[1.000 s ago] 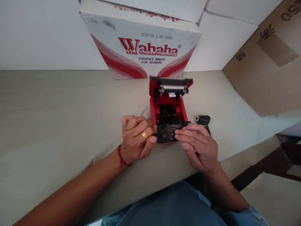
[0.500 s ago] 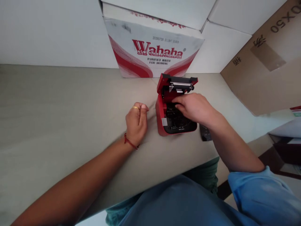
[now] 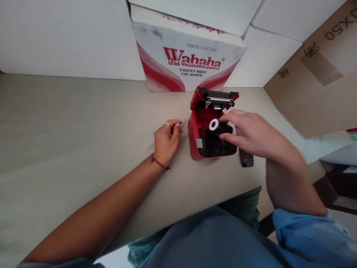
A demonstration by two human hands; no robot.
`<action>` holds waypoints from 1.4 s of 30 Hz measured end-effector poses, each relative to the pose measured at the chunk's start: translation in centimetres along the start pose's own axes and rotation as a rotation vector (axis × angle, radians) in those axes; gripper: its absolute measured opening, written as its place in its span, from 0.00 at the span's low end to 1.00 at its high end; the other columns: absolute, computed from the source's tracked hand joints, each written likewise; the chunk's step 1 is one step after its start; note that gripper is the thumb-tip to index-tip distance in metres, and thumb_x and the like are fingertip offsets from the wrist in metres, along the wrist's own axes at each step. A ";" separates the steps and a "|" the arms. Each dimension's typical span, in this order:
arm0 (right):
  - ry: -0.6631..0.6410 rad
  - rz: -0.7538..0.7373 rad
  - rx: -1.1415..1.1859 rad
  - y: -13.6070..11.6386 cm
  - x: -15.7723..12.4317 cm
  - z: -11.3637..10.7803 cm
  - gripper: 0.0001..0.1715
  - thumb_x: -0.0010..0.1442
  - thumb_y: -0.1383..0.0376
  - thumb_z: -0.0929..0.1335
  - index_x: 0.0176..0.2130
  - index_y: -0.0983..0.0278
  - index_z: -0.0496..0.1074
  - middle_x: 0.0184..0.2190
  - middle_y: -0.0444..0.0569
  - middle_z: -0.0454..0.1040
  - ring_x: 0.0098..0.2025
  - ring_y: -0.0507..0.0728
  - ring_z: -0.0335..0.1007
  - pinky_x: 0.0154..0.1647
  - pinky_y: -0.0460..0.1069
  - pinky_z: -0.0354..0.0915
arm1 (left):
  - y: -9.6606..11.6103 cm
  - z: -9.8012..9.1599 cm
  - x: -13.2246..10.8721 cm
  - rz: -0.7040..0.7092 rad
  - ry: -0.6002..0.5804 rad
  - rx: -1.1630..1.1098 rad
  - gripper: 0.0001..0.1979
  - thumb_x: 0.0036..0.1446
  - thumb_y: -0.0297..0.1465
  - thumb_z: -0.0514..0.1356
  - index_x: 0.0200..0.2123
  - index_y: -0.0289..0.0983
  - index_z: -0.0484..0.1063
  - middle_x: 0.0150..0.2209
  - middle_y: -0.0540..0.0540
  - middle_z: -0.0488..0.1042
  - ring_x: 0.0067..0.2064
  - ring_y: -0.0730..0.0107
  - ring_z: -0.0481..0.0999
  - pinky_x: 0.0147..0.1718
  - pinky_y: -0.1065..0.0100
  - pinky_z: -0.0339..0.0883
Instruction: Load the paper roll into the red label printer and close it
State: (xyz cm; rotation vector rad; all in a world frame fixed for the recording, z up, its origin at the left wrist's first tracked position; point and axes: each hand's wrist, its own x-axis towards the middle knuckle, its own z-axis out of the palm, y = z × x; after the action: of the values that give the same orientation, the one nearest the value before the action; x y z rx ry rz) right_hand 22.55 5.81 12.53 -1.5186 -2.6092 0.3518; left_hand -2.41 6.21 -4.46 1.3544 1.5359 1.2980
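A small red box-shaped machine with a black inner tray, looking like a label printer [image 3: 193, 137], stands on the table with its lid [image 3: 217, 97] raised. Over its opening my right hand [image 3: 245, 130] grips a small black roll with a white ring-shaped end [image 3: 214, 124], thumb and fingers on either side of it. The roll is slightly blurred, and its far end is hidden by my fingers. To the left of the machine, apart from it, my left hand [image 3: 168, 140] rests on the table, fingers curled in and thumb against the index finger; nothing shows in it.
A white and red water carton [image 3: 192, 56] stands behind the machine against white panels. A brown cardboard box [image 3: 320, 82] is at the right. Just right of the machine lies a small dark object [image 3: 247, 159], partly under my right wrist. The table's front edge is near my body.
My right hand was reaching down inside the machine; now it has come up and right with the black roll. My left hand's fist has loosened slightly. The view has shifted a little.
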 end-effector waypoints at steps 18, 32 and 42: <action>-0.165 0.228 0.058 9.4 1.2 5.8 0.32 0.57 0.73 0.74 0.59 0.57 0.85 0.56 0.53 0.87 0.54 0.63 0.85 0.59 0.56 0.77 | 0.7 -0.1 -0.3 -0.053 -0.032 -0.064 0.13 0.60 0.27 0.57 0.32 0.39 0.83 0.30 0.49 0.85 0.33 0.67 0.81 0.40 0.66 0.75; -0.226 0.450 0.009 13.7 -4.5 4.7 0.25 0.61 0.66 0.74 0.58 0.61 0.85 0.55 0.55 0.87 0.52 0.66 0.84 0.58 0.60 0.76 | 0.3 0.0 0.0 0.070 0.025 -0.042 0.16 0.58 0.30 0.62 0.24 0.42 0.56 0.22 0.57 0.55 0.26 0.74 0.54 0.29 0.67 0.54; -0.455 0.029 0.426 6.5 -6.2 -8.8 0.21 0.66 0.50 0.78 0.54 0.55 0.86 0.42 0.48 0.86 0.31 0.54 0.74 0.31 0.50 0.69 | 1.0 -0.1 -0.4 0.113 -0.102 -0.040 0.29 0.69 0.47 0.57 0.20 0.43 0.48 0.20 0.56 0.46 0.24 0.75 0.45 0.25 0.64 0.45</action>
State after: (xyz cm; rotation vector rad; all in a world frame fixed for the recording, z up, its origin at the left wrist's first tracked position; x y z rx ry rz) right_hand 32.92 4.83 19.58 -1.4524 -2.5673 1.2964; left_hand -2.13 5.79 -3.55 1.4765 1.3745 1.2997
